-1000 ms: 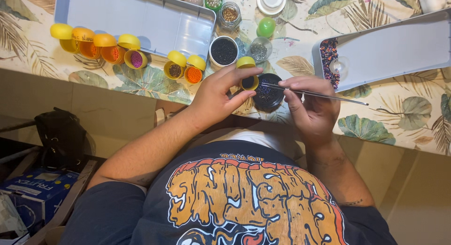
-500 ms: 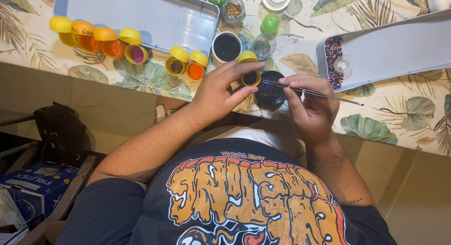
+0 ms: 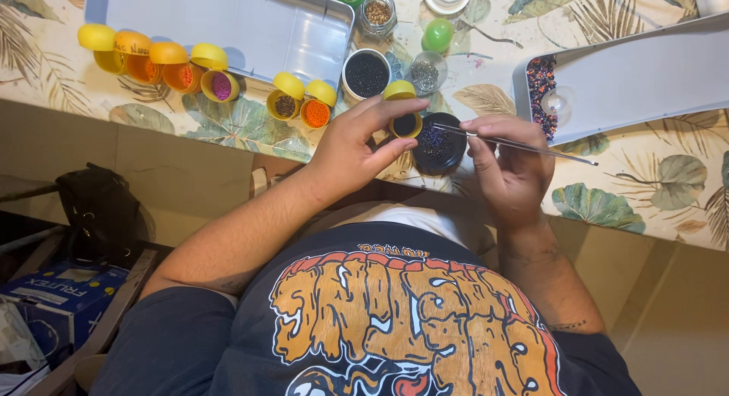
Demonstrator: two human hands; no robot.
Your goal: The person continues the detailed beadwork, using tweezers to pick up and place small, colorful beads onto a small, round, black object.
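Yellow plastic capsule point(image 3: 403, 123), open and dark with beads, sits pinched between the fingertips of the left hand point(image 3: 357, 141) at the table edge point(image 3: 607, 214), just beside a black round dish point(image 3: 439, 145) of dark beads. Right hand point(image 3: 510, 168) grips a thin metal needle point(image 3: 524, 144), tip over that dish. Bead-picking seems underway; threading calls for a steady, fine tip.

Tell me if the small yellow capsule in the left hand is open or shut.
Open: the yellow capsule in the left hand shows dark contents, its lid flipped back.
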